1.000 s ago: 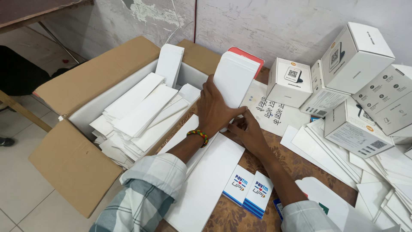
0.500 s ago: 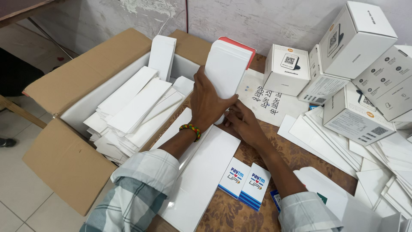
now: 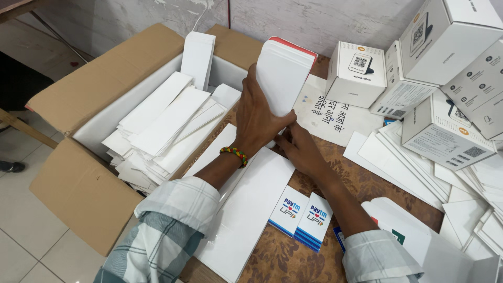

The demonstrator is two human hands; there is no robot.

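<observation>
My left hand (image 3: 258,118) grips an upright stack of white envelopes (image 3: 282,73) with a red-edged one at its back, standing on the brown table. My right hand (image 3: 296,148) holds the stack's lower end from the right. A beaded band sits on my left wrist. Flat white envelopes (image 3: 246,209) lie under my left forearm. Two small blue-and-white card packs (image 3: 302,218) lie close to my right forearm.
An open cardboard box (image 3: 89,94) full of white envelopes stands at the left, past the table edge. Several white product boxes (image 3: 445,57) are piled at the right against the wall. Loose white envelopes (image 3: 414,167) spread below them. A printed white sheet (image 3: 327,118) lies behind my hands.
Both hands stay on the envelope stack. The stack has been raised slightly and stands a little more upright; the view has shifted a little.
</observation>
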